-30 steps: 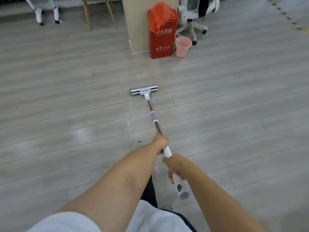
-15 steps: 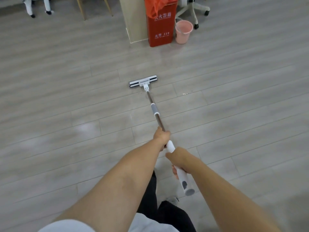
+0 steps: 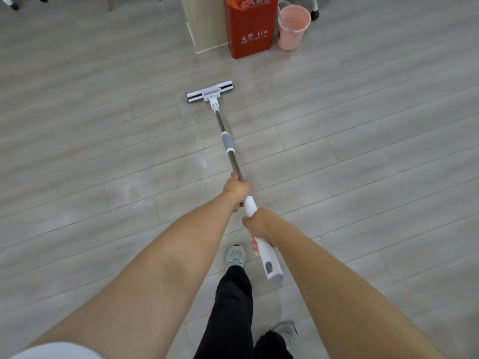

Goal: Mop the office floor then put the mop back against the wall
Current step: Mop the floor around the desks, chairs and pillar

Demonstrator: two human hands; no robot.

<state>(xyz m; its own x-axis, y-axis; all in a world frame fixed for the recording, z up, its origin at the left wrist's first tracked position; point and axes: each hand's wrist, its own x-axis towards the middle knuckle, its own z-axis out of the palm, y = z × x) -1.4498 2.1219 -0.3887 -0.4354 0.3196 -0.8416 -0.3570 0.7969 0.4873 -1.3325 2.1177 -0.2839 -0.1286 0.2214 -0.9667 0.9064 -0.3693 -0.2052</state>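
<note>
A flat mop with a white-and-dark head (image 3: 209,94) rests on the grey plank floor (image 3: 363,151) ahead of me. Its metal pole (image 3: 229,145) with a grey collar slants back to a white handle (image 3: 268,257). My left hand (image 3: 237,191) grips the pole where metal meets white. Lower down, my right hand (image 3: 256,225) is wrapped around the white handle, whose grey end sticks out past it.
A red fire-equipment box (image 3: 248,27) stands against a beige pillar (image 3: 204,22) at the top, with a pink bucket (image 3: 293,25) to its right. Chair casters show at the top left. My grey shoes (image 3: 235,256) and dark trousers are below the handle.
The mop head has slid forward, closer to the red box, and I have stepped forward; one shoe now shows under the handle. Both hands keep their grip.
</note>
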